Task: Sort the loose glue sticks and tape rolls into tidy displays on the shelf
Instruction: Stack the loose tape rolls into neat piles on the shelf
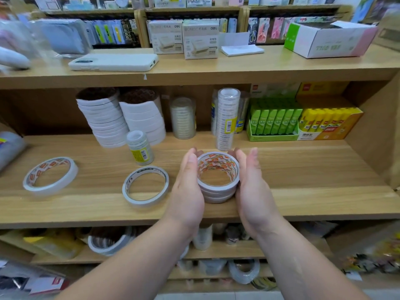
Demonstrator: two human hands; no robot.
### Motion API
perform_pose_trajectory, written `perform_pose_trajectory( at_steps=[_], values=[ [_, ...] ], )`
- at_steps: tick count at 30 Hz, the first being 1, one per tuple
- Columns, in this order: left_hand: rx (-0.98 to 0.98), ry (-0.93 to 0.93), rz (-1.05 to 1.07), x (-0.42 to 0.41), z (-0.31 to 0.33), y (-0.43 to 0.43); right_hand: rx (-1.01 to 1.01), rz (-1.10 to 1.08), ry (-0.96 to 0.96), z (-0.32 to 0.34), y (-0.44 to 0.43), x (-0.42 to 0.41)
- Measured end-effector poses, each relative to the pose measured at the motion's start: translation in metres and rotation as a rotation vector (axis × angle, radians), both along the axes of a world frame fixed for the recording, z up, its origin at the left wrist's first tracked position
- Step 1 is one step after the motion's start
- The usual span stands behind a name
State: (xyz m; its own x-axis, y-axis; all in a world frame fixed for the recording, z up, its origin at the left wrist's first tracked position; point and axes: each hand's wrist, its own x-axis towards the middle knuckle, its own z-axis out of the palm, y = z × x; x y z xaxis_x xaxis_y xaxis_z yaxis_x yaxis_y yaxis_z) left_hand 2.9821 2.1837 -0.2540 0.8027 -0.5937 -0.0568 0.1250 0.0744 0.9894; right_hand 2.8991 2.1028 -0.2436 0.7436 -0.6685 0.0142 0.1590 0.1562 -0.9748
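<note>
Left hand (187, 187) and right hand (251, 182) cup a short stack of double-sided tape rolls (217, 178) from both sides, fingers flat, near the shelf (303, 169) front edge. Rolls look light and stiff but slide-prone; squeeze the outer rims evenly so the layers stay aligned.

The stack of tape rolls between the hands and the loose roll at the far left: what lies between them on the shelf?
In the head view, one more loose roll lies flat there, just left of the left hand.
</note>
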Motion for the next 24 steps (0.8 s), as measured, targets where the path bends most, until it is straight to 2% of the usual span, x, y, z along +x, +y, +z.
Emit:
perform_pose_trajectory(
  at_steps=[4, 8, 10, 12, 15, 18, 24],
  values=[
    [-0.03, 0.032, 0.013, 0.005, 0.005, -0.008, -0.025, 0.007, -0.015, -0.005, -0.01, 0.012],
    [0.078, -0.047, -0.14, 0.018, 0.006, 0.003, -0.297, 0.113, 0.188, -0.005, -0.028, -0.001],
    [0.198, -0.146, -0.26, 0.025, 0.009, 0.012, -0.448, 0.206, 0.321, 0.005, -0.041, -0.011],
    [0.362, -0.348, -0.362, 0.027, 0.016, 0.021, -0.656, 0.298, 0.447, 0.009, -0.053, -0.02],
    [0.55, -0.668, -0.427, 0.037, 0.022, 0.024, -0.814, 0.317, 0.49, 0.015, -0.059, -0.016],
    [0.592, -0.775, -0.391, 0.043, 0.025, 0.017, -0.854, 0.265, 0.472, 0.015, -0.061, -0.009],
    [0.597, -0.831, -0.398, 0.048, 0.03, 0.01, -0.827, 0.24, 0.442, 0.013, -0.063, -0.007]
  ],
)
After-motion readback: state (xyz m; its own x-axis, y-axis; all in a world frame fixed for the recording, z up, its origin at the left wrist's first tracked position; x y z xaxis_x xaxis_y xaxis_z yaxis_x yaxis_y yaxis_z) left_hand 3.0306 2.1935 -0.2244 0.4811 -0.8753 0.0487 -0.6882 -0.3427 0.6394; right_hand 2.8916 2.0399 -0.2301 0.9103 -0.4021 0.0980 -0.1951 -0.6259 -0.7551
